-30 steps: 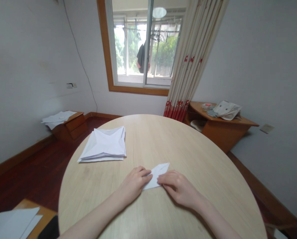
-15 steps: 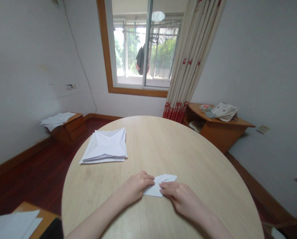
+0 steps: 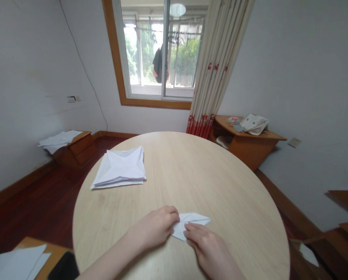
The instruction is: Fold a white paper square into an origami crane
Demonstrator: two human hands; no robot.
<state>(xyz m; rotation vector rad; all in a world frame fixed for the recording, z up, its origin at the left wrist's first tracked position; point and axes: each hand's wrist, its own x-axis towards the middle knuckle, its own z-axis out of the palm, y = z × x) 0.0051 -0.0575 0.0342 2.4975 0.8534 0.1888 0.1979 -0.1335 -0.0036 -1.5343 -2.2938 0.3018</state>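
A small piece of folded white paper lies on the round wooden table, close to its near side. My left hand has its fingers curled over the paper's left edge, gripping it. From the right, my right hand presses closed fingers onto the paper's lower right part. Both hands cover portions of the sheet, and a crease line runs across its upper half.
A stack of creased white paper sits on the table's left side. At lower left, white sheets and a black object rest on a wooden surface. A corner desk holding a cloth bag stands beyond the table's right edge.
The view has shifted slightly. The folded paper has turned a little, and my left hand's fingers have curled further over it. My right hand stays on the paper.
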